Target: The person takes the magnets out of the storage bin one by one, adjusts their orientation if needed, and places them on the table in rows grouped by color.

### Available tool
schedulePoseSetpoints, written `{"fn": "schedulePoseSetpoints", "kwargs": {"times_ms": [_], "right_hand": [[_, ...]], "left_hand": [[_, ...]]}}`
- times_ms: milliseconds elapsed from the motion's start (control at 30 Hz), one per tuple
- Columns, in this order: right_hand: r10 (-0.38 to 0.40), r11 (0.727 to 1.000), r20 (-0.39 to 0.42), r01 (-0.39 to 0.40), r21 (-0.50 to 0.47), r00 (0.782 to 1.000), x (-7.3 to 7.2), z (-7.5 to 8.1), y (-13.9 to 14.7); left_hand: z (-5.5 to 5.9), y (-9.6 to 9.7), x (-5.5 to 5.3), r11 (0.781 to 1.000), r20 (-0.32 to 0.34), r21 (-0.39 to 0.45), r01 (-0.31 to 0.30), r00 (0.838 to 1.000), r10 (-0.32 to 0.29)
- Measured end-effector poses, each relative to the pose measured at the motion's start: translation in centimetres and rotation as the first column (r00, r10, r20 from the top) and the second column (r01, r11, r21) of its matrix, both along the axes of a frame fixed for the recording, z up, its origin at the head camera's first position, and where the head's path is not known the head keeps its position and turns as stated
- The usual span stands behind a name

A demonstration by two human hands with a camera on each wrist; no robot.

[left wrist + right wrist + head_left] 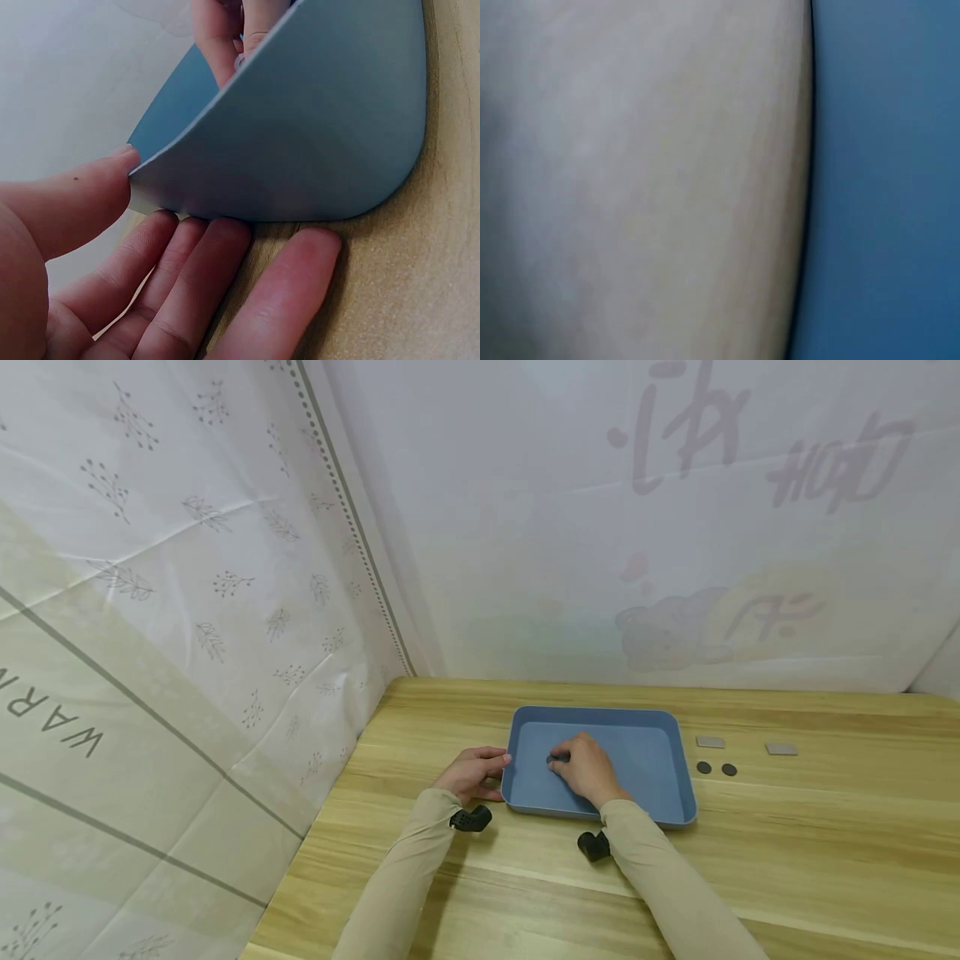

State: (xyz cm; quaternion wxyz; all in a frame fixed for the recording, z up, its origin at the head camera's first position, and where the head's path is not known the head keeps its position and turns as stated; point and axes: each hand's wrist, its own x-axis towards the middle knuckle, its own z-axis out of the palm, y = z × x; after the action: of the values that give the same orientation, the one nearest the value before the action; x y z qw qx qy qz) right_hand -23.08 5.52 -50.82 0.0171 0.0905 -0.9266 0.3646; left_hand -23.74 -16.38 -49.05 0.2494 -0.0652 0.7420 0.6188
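A blue rectangular tray (637, 768) lies on the wooden table. At its left side, my left hand (478, 774) holds the wall: in the left wrist view the thumb (105, 180) rests against the rim while the fingertips (319, 244) lie along the bottom edge. Over the tray's left half, my right hand (588, 768) reaches in and pinches a small dark round disc (552, 760), mostly covered by the fingers. Blurred skin and the tray's blue floor (885, 180) fill the right wrist view.
Right of the tray are two dark round discs (703, 767) and two flat grey rectangular pieces (710, 742). Printed cloth hangs behind the table (825, 860) and along its left. Each wrist wears a black camera (471, 818).
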Motion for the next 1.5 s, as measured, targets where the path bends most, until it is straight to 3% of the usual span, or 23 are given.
{"fn": "schedulePoseSetpoints", "kwargs": {"times_ms": [867,1500], "right_hand": [[-0.017,1.000,0.040,0.018,-0.005,0.999,-0.2,0.0,0.4],[0.012,0.981,0.126,0.013,-0.194,0.992,-0.1,1.0,1.6]], "left_hand": [[-0.1,-0.1,-0.1,1.000,0.002,0.006,-0.009,1.000,0.009],[0.0,0.0,-0.1,1.000,-0.002,-0.004,0.003,1.000,-0.003]]}}
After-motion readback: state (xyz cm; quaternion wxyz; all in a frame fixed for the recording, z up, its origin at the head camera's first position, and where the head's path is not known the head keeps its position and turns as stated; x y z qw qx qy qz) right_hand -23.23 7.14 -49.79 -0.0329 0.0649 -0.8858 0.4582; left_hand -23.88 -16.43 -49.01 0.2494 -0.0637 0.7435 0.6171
